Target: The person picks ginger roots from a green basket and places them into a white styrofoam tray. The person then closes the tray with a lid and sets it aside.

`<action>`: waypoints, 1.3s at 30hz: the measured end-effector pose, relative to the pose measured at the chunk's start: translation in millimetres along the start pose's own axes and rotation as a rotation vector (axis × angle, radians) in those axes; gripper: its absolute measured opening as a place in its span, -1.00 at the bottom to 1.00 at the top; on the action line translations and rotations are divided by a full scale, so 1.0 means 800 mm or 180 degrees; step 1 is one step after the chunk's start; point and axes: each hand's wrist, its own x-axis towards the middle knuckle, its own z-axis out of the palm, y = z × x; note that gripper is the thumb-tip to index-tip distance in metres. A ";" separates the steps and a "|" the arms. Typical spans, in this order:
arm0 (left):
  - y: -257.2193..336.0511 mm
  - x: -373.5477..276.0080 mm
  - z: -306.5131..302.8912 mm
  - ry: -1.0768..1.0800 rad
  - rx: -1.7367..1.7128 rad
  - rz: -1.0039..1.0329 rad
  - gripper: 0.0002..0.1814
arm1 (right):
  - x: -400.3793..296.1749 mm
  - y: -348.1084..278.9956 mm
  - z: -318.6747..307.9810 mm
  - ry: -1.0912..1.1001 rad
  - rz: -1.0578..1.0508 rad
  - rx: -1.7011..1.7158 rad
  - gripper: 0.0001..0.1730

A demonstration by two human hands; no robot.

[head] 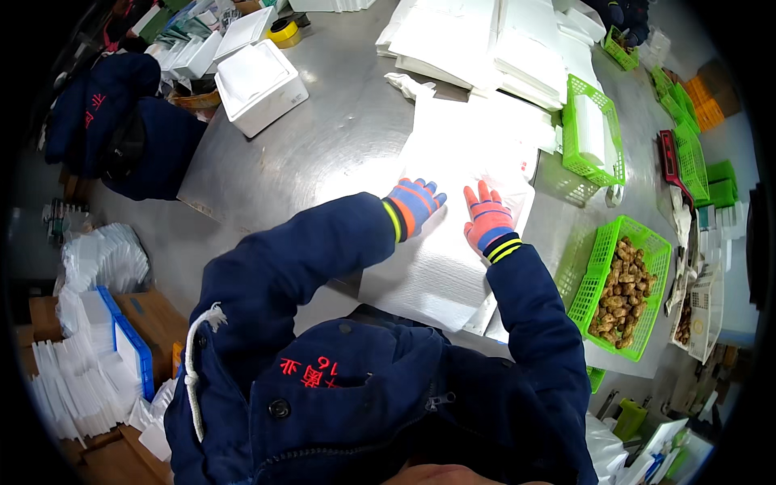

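My left hand [417,205], in a blue and orange striped knit glove, rests palm down with fingers spread over a white textured paper sheet [418,285]. A short way to its right, my right hand [490,215] wears a mostly pink glove with blue stripes. It too lies flat near the sheet's right side, fingers apart and nothing gripped. The paper runs from the front table edge toward large stacks of white sheets [448,42]. Glare washes out the area just beyond my fingers. Thin translucent wrapping [512,188] bearing red print lies beside my right fingertips.
On the metal table [339,139], a white foam box [264,91] and yellow tape roll [284,33] stand at the left. To the right are a green basket [659,267] of brown lumpy produce [624,297] and another green basket [615,130] holding white sheets. A person [121,127] is at left.
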 end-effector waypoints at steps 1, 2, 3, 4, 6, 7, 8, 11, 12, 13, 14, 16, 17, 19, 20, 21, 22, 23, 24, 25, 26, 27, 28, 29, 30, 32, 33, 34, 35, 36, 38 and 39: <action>-0.004 0.014 0.003 -0.0089 -0.0024 -0.0176 -0.07 | 0.003 -0.001 -0.002 -0.0063 -0.0019 -0.0004 -0.12; -0.009 0.031 0.005 -0.0179 -0.0048 -0.0341 -0.05 | 0.004 -0.004 -0.006 -0.0207 0.0030 0.0029 -0.11; -0.015 0.044 0.007 -0.0285 -0.0074 -0.0540 -0.03 | 0.008 -0.010 -0.009 -0.0355 0.0042 0.0071 -0.11; -0.015 0.058 0.006 -0.0546 -0.0144 -0.0579 -0.04 | 0.007 -0.011 -0.011 -0.0510 0.0114 0.0094 -0.10; -0.020 0.078 0.009 -0.1092 -0.0284 -0.0720 -0.04 | 0.020 -0.011 0.011 -0.0765 0.0234 0.0178 -0.09; -0.022 0.087 0.018 -0.1014 -0.0274 -0.0642 -0.05 | 0.023 -0.011 0.014 -0.0848 0.0328 0.0117 -0.11; -0.026 0.099 0.040 -0.0937 -0.0264 -0.0572 -0.06 | 0.030 -0.006 0.030 -0.0801 0.0295 -0.0017 -0.12; -0.048 0.150 0.126 -0.0694 -0.0467 -0.0629 -0.19 | 0.051 0.006 0.062 -0.0808 0.0269 -0.0246 -0.16; -0.037 0.143 0.096 -0.0785 -0.0339 -0.0550 -0.24 | 0.053 0.010 0.061 -0.0923 0.0376 -0.0163 -0.17; -0.025 0.134 0.073 -0.0867 -0.0223 -0.0484 -0.28 | 0.050 0.012 0.057 -0.1038 0.0470 -0.0095 -0.19; -0.025 0.121 0.059 -0.0964 -0.0202 -0.0462 -0.35 | 0.045 0.012 0.049 -0.1108 0.0363 0.0047 -0.20; -0.021 0.082 0.039 -0.1073 -0.0391 -0.0324 -0.44 | 0.034 0.014 0.027 -0.0655 0.0083 0.0209 -0.36; -0.014 0.068 0.036 -0.1008 -0.0569 -0.0193 -0.45 | 0.027 0.014 0.000 -0.0499 0.0016 0.0491 -0.42; 0.021 0.023 0.039 -0.0325 -0.1163 0.0245 -0.45 | 0.026 0.027 -0.016 0.1293 -0.0402 0.0795 -0.58; 0.046 0.006 0.031 -0.0394 -0.0974 0.0586 -0.44 | 0.038 0.031 -0.034 0.1784 -0.0660 0.0582 -0.50; 0.070 -0.010 0.025 -0.0437 -0.0796 0.0939 -0.44 | 0.046 0.029 -0.054 0.1971 -0.0852 0.0155 -0.44; 0.088 -0.016 0.039 0.0057 -0.0717 0.0993 -0.55 | 0.066 0.046 -0.040 0.1514 -0.0812 0.0227 -0.39; 0.100 -0.007 0.059 0.0059 -0.0638 0.0608 -0.67 | 0.067 0.037 -0.051 0.0668 -0.0369 -0.0253 -0.43; 0.100 -0.001 0.068 -0.0068 -0.0614 0.0516 -0.71 | 0.076 0.055 -0.038 0.0447 -0.0026 -0.0119 -0.45; 0.088 -0.003 0.069 -0.0220 -0.0584 0.0387 -0.73 | 0.079 0.062 -0.031 0.0227 0.0281 0.0047 -0.48; 0.071 -0.008 0.071 -0.0232 -0.0493 0.0448 -0.76 | 0.069 0.079 -0.026 0.0084 0.0428 0.0003 -0.51; 0.049 -0.023 0.067 -0.0268 -0.0423 0.0444 -0.78 | 0.054 0.078 -0.029 -0.0080 0.0505 -0.0029 -0.52; 0.028 -0.037 0.056 -0.0091 -0.0127 0.0494 -0.79 | 0.028 0.085 -0.017 0.0172 0.0473 0.0096 -0.52; 0.006 -0.046 0.047 0.0101 0.0168 0.0531 -0.79 | -0.008 0.074 -0.029 0.0146 0.0569 0.0214 -0.52; -0.013 -0.055 0.043 0.0482 0.0335 0.0519 -0.81 | -0.042 0.061 -0.039 0.0098 0.0755 0.0400 -0.46; -0.027 -0.050 0.024 0.1094 0.0527 0.0639 -0.83 | -0.103 0.051 -0.014 0.0428 0.1099 0.0604 -0.32; -0.031 -0.037 0.031 0.1374 0.0421 0.0796 -0.81 | -0.127 0.043 -0.003 0.0369 0.1361 0.0673 -0.28; -0.030 -0.026 0.046 0.1267 0.0428 0.0904 -0.79 | -0.140 0.035 0.011 0.0239 0.1602 0.0821 -0.24; -0.029 -0.014 0.061 0.1167 0.0454 0.1010 -0.77 | -0.146 0.032 0.035 0.0250 0.1670 0.0837 -0.19; -0.025 -0.003 0.082 0.1285 0.0290 0.1060 -0.77 | -0.147 0.030 0.065 0.0110 0.1889 0.0778 -0.15; -0.020 0.000 0.087 0.1152 0.0263 0.1123 -0.75 | -0.151 0.018 0.073 -0.0087 0.2149 0.0856 -0.13; -0.021 -0.003 0.076 0.1029 0.0090 0.1187 -0.70 | -0.157 0.018 0.067 -0.0083 0.2174 0.0953 -0.13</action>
